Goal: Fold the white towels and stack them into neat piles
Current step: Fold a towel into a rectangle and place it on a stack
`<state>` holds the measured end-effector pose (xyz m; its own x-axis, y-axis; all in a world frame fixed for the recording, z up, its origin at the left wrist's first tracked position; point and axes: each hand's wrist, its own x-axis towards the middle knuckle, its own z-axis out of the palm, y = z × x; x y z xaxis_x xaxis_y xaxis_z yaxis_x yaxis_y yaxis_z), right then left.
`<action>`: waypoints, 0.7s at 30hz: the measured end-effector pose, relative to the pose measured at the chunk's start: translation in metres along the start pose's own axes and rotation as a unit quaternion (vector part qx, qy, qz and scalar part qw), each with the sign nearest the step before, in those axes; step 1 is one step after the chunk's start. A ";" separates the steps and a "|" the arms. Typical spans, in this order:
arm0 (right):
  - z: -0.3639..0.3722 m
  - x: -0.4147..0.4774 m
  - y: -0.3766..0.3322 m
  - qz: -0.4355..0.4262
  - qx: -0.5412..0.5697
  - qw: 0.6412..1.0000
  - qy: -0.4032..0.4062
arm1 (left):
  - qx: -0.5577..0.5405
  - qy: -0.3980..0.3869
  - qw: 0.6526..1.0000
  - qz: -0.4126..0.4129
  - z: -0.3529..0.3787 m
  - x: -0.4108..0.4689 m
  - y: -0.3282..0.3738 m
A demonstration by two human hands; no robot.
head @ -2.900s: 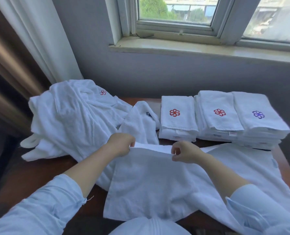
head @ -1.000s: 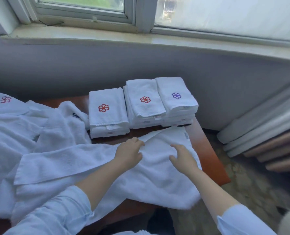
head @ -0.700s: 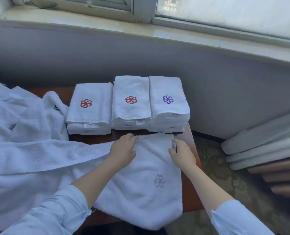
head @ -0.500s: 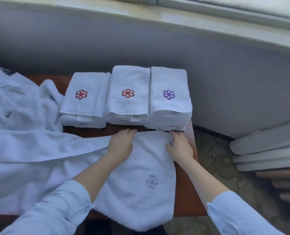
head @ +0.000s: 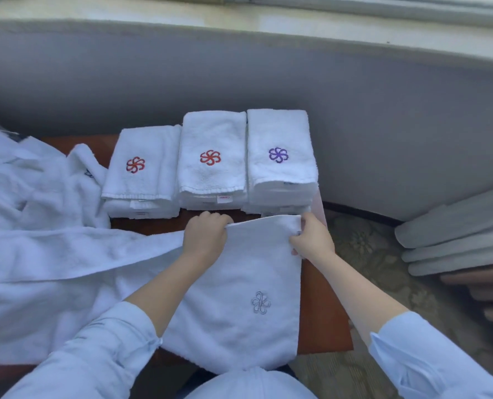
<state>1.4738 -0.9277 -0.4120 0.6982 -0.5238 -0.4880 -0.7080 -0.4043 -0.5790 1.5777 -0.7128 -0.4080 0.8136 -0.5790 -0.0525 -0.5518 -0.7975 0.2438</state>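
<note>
Holding the far hem of the grey-crested white towel (head: 248, 272) level, we should bring both corners toward us together so edges meet squarely. Our left hand (head: 205, 239) curls over the hem's left end; our right hand (head: 313, 240) pinches its right corner. From the grip the towel spreads toward us, overhanging the wooden table (head: 323, 312); folded towel stacks (head: 210, 174) sit just beyond our knuckles.

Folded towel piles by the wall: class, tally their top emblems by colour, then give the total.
Red: 2, on the left pile and the middle pile
Purple: 1, on the right pile
Total: 3
</note>
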 end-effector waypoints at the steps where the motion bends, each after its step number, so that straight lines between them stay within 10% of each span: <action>1: -0.008 -0.001 -0.003 -0.002 0.026 1.000 0.014 | -0.010 0.022 1.000 0.005 -0.007 0.002 0.003; 10: -0.054 -0.005 -0.032 -0.107 0.067 0.974 0.187 | -0.091 0.149 0.981 0.079 -0.048 0.019 0.017; 21: -0.021 -0.038 0.029 -0.117 -0.056 0.985 0.118 | -0.097 -0.005 0.987 0.129 -0.009 -0.030 0.013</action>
<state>1.4245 -0.9355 -0.3968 0.8085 -0.5611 -0.1774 -0.5478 -0.6074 -0.5753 1.5474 -0.7042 -0.3950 0.6481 -0.7611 0.0270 -0.6943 -0.5759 0.4317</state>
